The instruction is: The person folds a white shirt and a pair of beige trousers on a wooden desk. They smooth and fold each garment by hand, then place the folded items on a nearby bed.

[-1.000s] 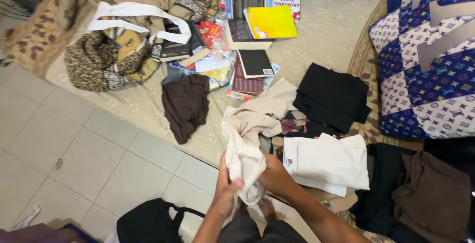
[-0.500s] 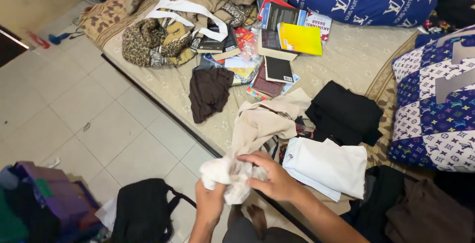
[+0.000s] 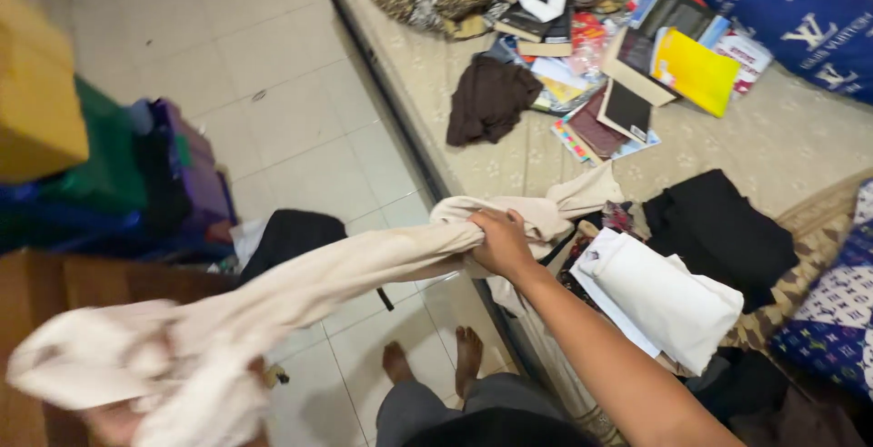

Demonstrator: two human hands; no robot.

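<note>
We are now stretching the cream garment [image 3: 300, 274] out over the floor [image 3: 273, 92] beside the bed [image 3: 800, 138], no longer bunched: our right hand [image 3: 498, 242] is clamping one end, our left hand [image 3: 118, 420], mostly hidden, is gripping the other.

Yellow cardboard box [image 3: 36, 106], blocky, at the far left edge above green and blue bags. On the bed [image 3: 800, 142], top right: flat rectangular white packet [image 3: 744, 54] with red and dark print beside a yellow book [image 3: 696, 72]. No signs, no screens.
</note>
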